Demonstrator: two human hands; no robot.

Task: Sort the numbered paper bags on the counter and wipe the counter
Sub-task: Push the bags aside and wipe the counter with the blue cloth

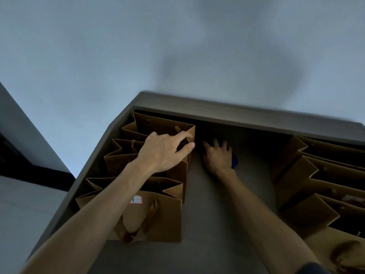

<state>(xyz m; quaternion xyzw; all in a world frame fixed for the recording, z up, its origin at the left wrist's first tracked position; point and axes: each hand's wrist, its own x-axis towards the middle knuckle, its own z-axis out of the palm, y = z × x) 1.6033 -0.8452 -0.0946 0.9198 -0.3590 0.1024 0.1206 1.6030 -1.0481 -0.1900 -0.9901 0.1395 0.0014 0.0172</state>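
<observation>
Several brown paper bags stand upright in a row on the left of the grey counter (227, 204). The nearest bag (158, 214) carries a white label with a number. My left hand (166, 149) hovers over the far bags (164, 123) of that row, fingers spread and lightly touching their top edges. My right hand (218, 157) lies palm down on the counter between the two rows, fingers spread, pressing a dark blue cloth (235, 162) that shows under its right side. More brown bags (316, 175) stand in a row on the right.
A raised ledge (237, 113) runs along the counter's back against a pale wall. The counter's left edge drops to a grey floor (23, 204). A strip of bare counter runs between the two bag rows. The scene is dim.
</observation>
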